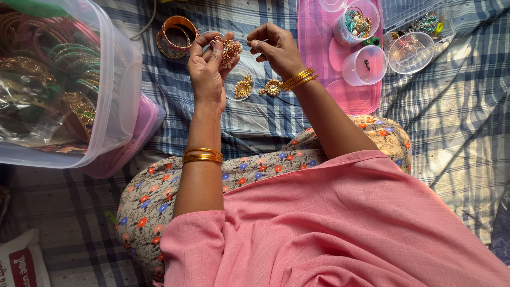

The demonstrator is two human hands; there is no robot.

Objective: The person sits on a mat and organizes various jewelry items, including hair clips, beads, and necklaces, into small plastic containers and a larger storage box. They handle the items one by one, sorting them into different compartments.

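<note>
My left hand (208, 66) holds a gold and pink ornate earring (230, 50) between thumb and fingers, raised above the checked cloth. My right hand (275, 49) is pinched close beside it, fingertips near the earring; whether it grips a small part I cannot tell. Two gold earrings (244, 87) (273, 86) lie on the cloth just below my hands. Gold bangles circle both wrists.
A large clear tub (109, 90) full of bangles stands at left. A stack of bangles (178, 34) lies behind my left hand. A pink tray (319, 53) at right holds small clear cups (364, 66) with jewellery. A blue checked cloth (457, 122) covers the surface.
</note>
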